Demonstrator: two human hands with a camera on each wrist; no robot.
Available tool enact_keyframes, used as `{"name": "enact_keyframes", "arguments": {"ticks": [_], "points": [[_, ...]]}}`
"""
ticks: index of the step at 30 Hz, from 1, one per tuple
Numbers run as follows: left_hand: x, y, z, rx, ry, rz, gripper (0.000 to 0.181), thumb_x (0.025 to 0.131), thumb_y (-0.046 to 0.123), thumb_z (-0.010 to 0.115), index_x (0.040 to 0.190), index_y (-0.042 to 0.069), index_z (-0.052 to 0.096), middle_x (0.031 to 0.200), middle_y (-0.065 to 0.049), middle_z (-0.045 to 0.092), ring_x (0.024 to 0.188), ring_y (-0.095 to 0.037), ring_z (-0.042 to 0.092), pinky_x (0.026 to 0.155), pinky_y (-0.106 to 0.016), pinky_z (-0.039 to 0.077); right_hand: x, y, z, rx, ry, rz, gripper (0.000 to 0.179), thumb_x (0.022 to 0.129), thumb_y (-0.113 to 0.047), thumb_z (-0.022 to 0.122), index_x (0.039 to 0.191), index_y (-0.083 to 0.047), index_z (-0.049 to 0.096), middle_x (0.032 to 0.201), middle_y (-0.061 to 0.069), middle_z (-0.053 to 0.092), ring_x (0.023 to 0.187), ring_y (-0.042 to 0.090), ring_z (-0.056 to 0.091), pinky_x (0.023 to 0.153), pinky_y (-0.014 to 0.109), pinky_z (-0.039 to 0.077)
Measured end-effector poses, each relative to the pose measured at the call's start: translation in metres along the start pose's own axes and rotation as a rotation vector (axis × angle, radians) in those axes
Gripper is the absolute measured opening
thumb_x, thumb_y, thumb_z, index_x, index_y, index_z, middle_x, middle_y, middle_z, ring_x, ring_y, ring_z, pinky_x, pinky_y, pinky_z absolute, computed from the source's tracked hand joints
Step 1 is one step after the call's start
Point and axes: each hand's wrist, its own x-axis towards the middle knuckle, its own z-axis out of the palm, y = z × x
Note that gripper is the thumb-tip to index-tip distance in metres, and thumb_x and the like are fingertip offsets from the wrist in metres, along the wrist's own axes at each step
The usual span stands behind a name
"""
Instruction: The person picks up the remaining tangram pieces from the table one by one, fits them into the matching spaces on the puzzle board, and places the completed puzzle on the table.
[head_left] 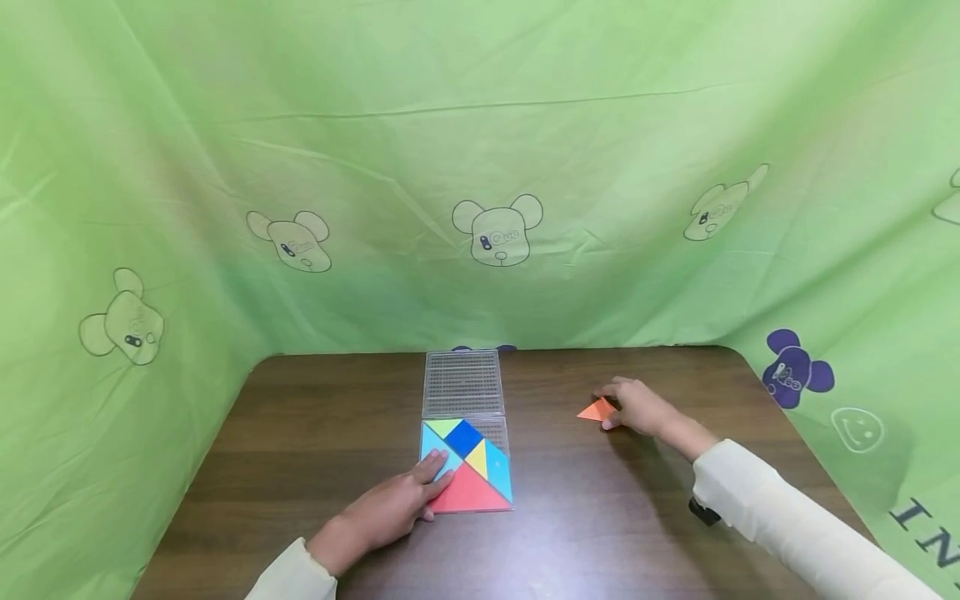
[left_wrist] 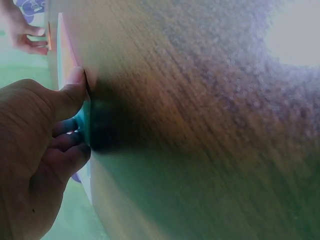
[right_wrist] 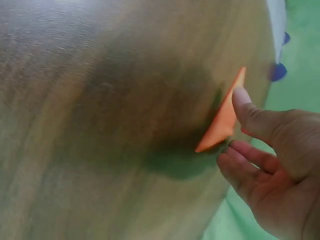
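A clear plastic tangram box (head_left: 495, 431) lies unfolded near the table's middle. Flat colored pieces fill most of its front half: a large red triangle (head_left: 471, 492), a blue square (head_left: 462, 439), plus light blue, yellow and green ones. My left hand (head_left: 392, 505) grips this half at its front left corner, fingers over the light blue and red pieces. To the right, an orange triangle (head_left: 595, 410) is pinched by my right hand (head_left: 639, 407). The right wrist view shows the thumb on the face of the triangle (right_wrist: 224, 120), tilted close over the table.
The box's clear ridged lid (head_left: 463, 383) lies flat behind the pieces, near the table's back edge. Green printed cloth (head_left: 495, 308) hangs behind and beside the brown wooden table (head_left: 300, 442). A small black object (head_left: 703, 512) shows under the right sleeve.
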Motion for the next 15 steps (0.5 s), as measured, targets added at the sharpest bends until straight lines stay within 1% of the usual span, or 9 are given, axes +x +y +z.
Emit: {"name": "enact_keyframes", "arguments": {"ticks": [2, 3, 5, 6, 7, 10, 12, 15], "points": [[-0.001, 0.0, -0.001, 0.003, 0.008, 0.003, 0.061, 0.099, 0.025, 0.067, 0.155, 0.014, 0.045, 0.168, -0.013, 0.031, 0.154, -0.034, 0.033, 0.106, -0.04, 0.053, 0.0, -0.001, 0.004, -0.033, 0.032, -0.026, 0.051, 0.08, -0.011, 0.087, 0.126, 0.004, 0.07, 0.125, 0.029, 0.067, 0.115, 0.047, 0.064, 0.095, 0.055, 0.056], [-0.001, 0.0, -0.001, 0.003, 0.013, 0.006, 0.061, 0.099, 0.024, 0.067, 0.155, 0.014, 0.045, 0.168, -0.014, 0.031, 0.154, -0.034, 0.034, 0.106, -0.04, 0.053, 0.0, -0.001, 0.007, -0.056, 0.055, -0.041, 0.048, 0.079, -0.009, 0.087, 0.123, 0.004, 0.071, 0.119, 0.026, 0.069, 0.107, 0.042, 0.067, 0.088, 0.05, 0.058], [-0.001, 0.0, -0.001, 0.009, 0.018, 0.012, 0.061, 0.099, 0.024, 0.067, 0.155, 0.013, 0.045, 0.168, -0.014, 0.032, 0.154, -0.034, 0.034, 0.107, -0.04, 0.052, 0.001, -0.002, 0.011, -0.103, 0.109, -0.073, 0.039, 0.077, -0.002, 0.086, 0.113, 0.004, 0.075, 0.107, 0.019, 0.071, 0.092, 0.032, 0.068, 0.076, 0.042, 0.058], [-0.002, 0.0, -0.002, 0.014, 0.021, 0.016, 0.061, 0.099, 0.024, 0.068, 0.155, 0.012, 0.046, 0.167, -0.015, 0.032, 0.153, -0.035, 0.034, 0.107, -0.04, 0.052, 0.002, -0.003, 0.013, -0.118, 0.127, -0.081, 0.034, 0.076, 0.001, 0.086, 0.109, 0.003, 0.076, 0.101, 0.015, 0.071, 0.085, 0.026, 0.066, 0.071, 0.039, 0.056], [-0.002, 0.0, -0.002, 0.017, 0.024, 0.02, 0.061, 0.099, 0.023, 0.068, 0.155, 0.012, 0.046, 0.167, -0.015, 0.032, 0.153, -0.035, 0.035, 0.107, -0.041, 0.052, 0.002, -0.003, 0.015, -0.125, 0.139, -0.083, 0.031, 0.075, 0.003, 0.085, 0.104, 0.002, 0.076, 0.097, 0.012, 0.069, 0.082, 0.023, 0.065, 0.068, 0.036, 0.054], [-0.002, 0.0, -0.002, 0.017, 0.021, 0.024, 0.061, 0.099, 0.023, 0.068, 0.154, 0.011, 0.046, 0.167, -0.016, 0.033, 0.153, -0.035, 0.035, 0.107, -0.04, 0.052, 0.005, -0.005, 0.016, -0.1, 0.136, -0.059, 0.029, 0.071, 0.006, 0.085, 0.096, -0.002, 0.072, 0.094, 0.01, 0.067, 0.081, 0.022, 0.063, 0.068, 0.036, 0.054], [-0.002, 0.001, -0.002, 0.011, 0.018, 0.022, 0.061, 0.099, 0.022, 0.068, 0.154, 0.011, 0.046, 0.167, -0.016, 0.033, 0.153, -0.035, 0.034, 0.106, -0.04, 0.052, 0.006, -0.006, 0.015, -0.078, 0.122, -0.039, 0.032, 0.069, 0.007, 0.086, 0.093, -0.004, 0.069, 0.094, 0.009, 0.064, 0.081, 0.022, 0.062, 0.069, 0.036, 0.054], [-0.002, 0.0, -0.001, 0.008, 0.017, 0.023, 0.06, 0.099, 0.022, 0.068, 0.154, 0.011, 0.046, 0.167, -0.015, 0.032, 0.154, -0.034, 0.034, 0.107, -0.039, 0.052, 0.007, -0.007, 0.011, -0.049, 0.105, -0.036, 0.032, 0.067, 0.012, 0.082, 0.086, -0.005, 0.063, 0.087, 0.008, 0.06, 0.076, 0.019, 0.055, 0.066, 0.031, 0.049]]}}
